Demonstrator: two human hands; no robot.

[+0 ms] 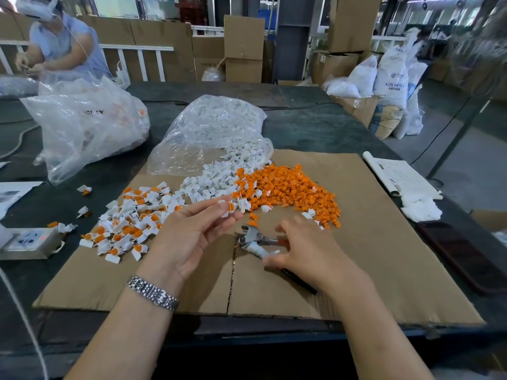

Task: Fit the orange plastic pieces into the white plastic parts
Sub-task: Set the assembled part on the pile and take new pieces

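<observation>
We are pinching a small white plastic part with an orange plastic piece seated in it (230,208) at the fingertips of our left hand (192,231), raised over the brown cardboard sheet (384,256). Our right hand (304,248) is blurring over the metal hand pliers (256,239); whether it is gripping them, we cannot tell. The loose orange pieces (290,190) are lying just ahead of the right hand, the loose white parts (211,182) ahead of the left, the finished pile (131,220) to the left.
</observation>
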